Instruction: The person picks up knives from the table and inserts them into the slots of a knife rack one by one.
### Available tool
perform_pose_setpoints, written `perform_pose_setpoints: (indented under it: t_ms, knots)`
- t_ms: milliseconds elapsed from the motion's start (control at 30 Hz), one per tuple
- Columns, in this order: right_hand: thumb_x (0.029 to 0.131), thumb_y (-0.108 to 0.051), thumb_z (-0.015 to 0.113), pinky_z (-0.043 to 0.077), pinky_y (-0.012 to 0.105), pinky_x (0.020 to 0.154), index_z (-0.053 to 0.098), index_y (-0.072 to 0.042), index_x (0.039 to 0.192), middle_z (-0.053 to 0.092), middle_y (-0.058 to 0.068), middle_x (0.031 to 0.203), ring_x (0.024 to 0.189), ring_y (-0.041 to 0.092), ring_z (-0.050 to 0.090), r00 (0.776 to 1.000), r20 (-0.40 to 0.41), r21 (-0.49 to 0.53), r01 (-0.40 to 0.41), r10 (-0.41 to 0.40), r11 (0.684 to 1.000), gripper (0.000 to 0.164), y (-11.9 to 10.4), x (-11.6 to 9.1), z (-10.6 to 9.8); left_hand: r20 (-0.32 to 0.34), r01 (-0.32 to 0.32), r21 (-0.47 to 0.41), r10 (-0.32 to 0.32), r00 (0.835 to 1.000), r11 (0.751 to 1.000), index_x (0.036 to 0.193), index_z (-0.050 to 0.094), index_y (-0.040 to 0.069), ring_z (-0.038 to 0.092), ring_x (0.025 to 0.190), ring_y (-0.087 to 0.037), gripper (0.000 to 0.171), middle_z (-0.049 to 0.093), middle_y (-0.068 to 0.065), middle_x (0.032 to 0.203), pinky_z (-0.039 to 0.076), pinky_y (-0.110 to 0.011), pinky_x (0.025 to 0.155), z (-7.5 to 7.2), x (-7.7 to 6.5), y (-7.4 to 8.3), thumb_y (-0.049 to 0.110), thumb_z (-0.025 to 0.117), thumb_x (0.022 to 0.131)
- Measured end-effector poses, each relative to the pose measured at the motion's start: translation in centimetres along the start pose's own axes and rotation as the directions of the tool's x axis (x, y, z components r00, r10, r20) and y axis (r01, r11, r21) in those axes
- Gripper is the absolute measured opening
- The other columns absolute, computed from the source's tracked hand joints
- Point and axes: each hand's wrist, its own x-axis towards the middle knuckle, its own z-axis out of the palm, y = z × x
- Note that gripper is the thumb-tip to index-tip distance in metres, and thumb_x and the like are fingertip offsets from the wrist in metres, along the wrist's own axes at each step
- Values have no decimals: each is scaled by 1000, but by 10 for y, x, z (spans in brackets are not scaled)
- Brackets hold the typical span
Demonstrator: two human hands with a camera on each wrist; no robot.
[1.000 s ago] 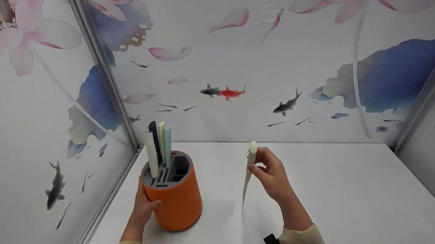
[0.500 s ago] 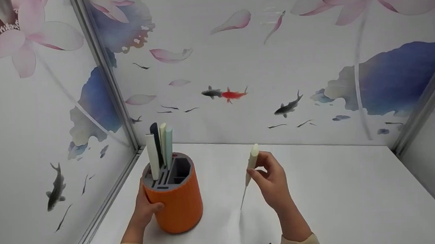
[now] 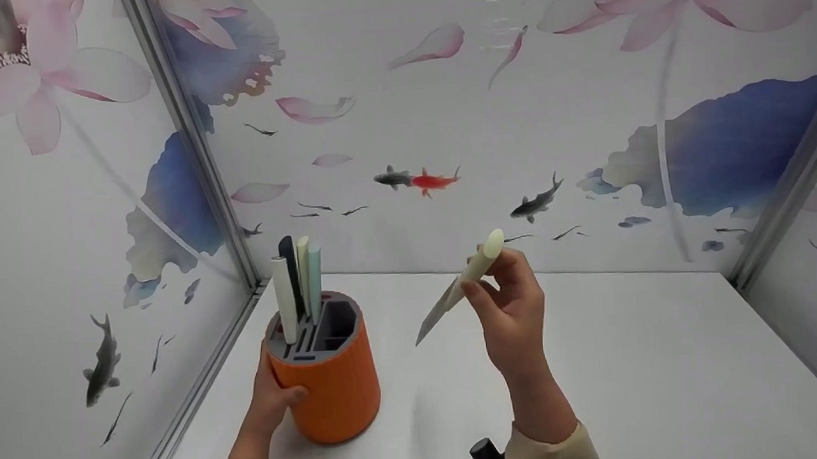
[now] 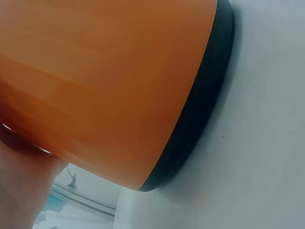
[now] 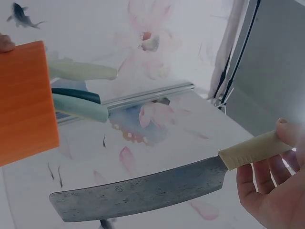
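Note:
An orange knife block (image 3: 333,394) with a grey slotted top stands upright on the white table. My left hand (image 3: 271,387) grips its left side, thumb on the front and fingers hidden behind. Several handles stick up from its slots: a white one (image 3: 284,292), a dark one (image 3: 288,264), a pale yellow one (image 3: 303,263) and a light blue one (image 3: 315,280). To the right of the block, my right hand (image 3: 518,315) holds a kitchen knife (image 5: 143,193) in the air by its cream handle. Its broad, square-ended blade slants down toward the block, apart from it.
The white table (image 3: 640,371) reaches back to a wall (image 3: 403,118) printed with lotus flowers and fish. Another printed wall (image 3: 26,277) rises close on the left, joined by a metal corner strip (image 3: 198,149). The block's larger compartment (image 3: 336,321) has no handle in it.
My right hand has risen a little and tilted the knife from near upright to a slant, its tip swinging up and left toward the block. The left hand and the block stay in place.

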Motion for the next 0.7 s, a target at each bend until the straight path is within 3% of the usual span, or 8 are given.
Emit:
perform_pose_setpoints:
  t_ms: [233,367,500,700]
  knots:
    - [98,1,72,62,30,94,58,2,130,63,12,120,114,19,67,999,-14,74,34,-33,997,35,-17,2,19,-7,-10,-10,10,1000,1000,172,16,25,53,139,-11,122,48,3,163,46,-21,115,1,1,-2,26,95,79]
    - [99,-8,73,61,30,98,57,1,131,63,7,122,117,20,66,999,-10,112,48,-47,993,37,-20,2,32,-1,-18,2,18,1000,1000,172,16,26,54,140,-11,121,49,3,162,46,-22,115,1,1,-2,31,95,79]
    - [101,-15,74,61,29,97,57,-8,133,64,3,122,116,18,66,999,1,165,52,-53,985,37,-19,-1,46,-1,-30,6,30,1000,1000,171,17,25,55,138,-12,120,50,2,162,47,-22,114,2,1,-2,35,94,80]
    - [100,-5,71,61,30,99,57,-18,133,63,1,124,118,17,65,1000,28,210,1,-8,978,38,-11,-8,67,5,-9,4,9,1000,1000,171,17,27,55,138,-13,118,50,3,162,46,-23,115,2,1,-2,36,93,81]
